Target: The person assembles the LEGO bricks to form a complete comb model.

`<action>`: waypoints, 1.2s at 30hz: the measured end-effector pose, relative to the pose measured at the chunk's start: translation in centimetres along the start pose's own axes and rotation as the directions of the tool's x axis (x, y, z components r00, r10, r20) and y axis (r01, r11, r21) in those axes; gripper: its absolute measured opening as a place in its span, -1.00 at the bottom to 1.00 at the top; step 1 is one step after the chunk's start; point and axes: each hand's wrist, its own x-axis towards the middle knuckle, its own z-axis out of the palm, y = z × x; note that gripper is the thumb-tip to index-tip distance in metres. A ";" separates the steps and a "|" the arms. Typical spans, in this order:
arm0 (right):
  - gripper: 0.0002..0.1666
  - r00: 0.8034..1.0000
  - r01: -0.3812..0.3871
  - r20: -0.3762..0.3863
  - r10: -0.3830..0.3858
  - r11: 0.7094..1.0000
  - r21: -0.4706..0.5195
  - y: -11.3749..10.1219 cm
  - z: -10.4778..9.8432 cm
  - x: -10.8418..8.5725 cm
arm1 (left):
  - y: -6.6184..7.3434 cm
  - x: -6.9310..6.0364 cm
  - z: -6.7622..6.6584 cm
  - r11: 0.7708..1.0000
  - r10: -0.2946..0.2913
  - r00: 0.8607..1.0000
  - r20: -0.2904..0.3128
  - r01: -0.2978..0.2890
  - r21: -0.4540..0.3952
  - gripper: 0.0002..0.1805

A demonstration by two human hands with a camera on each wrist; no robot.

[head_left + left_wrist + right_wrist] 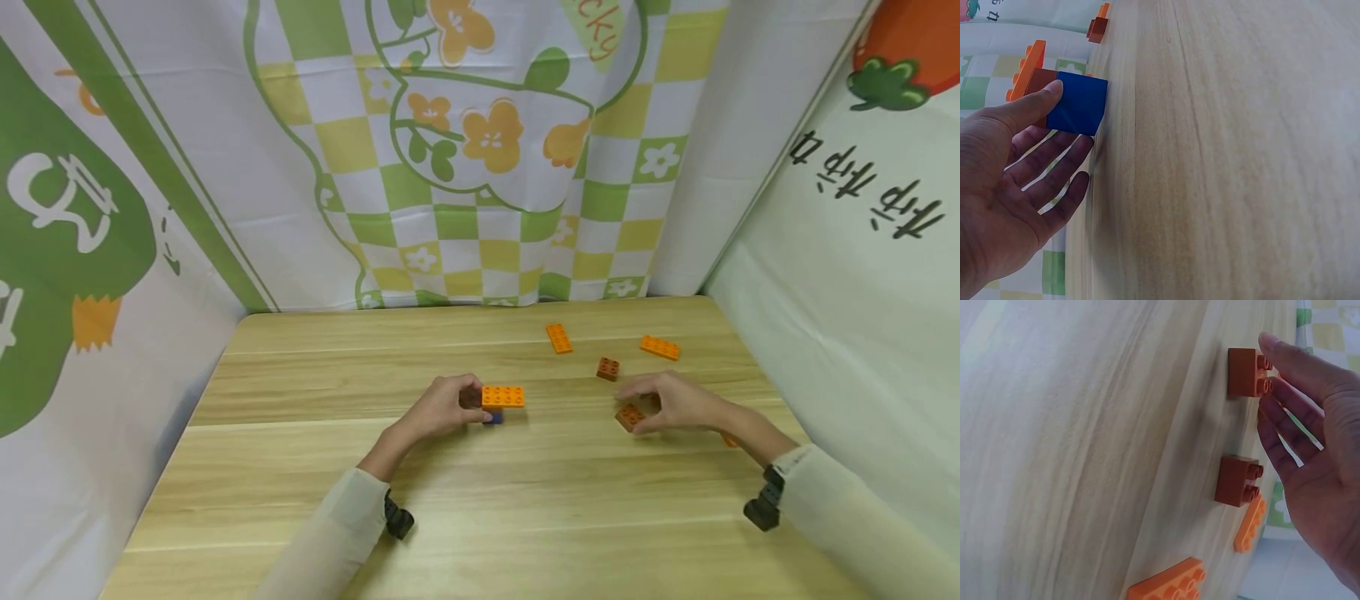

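Observation:
My left hand holds a stack of toy building bricks just above or on the table; which cannot be told. The stack has a blue brick at the bottom, a brown brick in the middle and an orange studded plate on top. The thumb lies along the side of the stack, with the index finger behind it. On the right, my right hand reaches over a brown four-stud brick. Thumb and fingers stand on either side of this brick, which sits on the table; contact is unclear.
Another brown brick lies just beyond the right hand. Orange plates lie farther back, one toward the right, and one is partly hidden under the right wrist. Patterned curtains hang around the wooden table.

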 end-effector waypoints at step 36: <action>-0.60 0.999 0.032 -0.040 -0.033 0.999 -0.038 0.2 1.0 0.1 | -0.1 0.1 0.0 1.000 -0.012 1.000 0.003 0.012 0.013 -0.68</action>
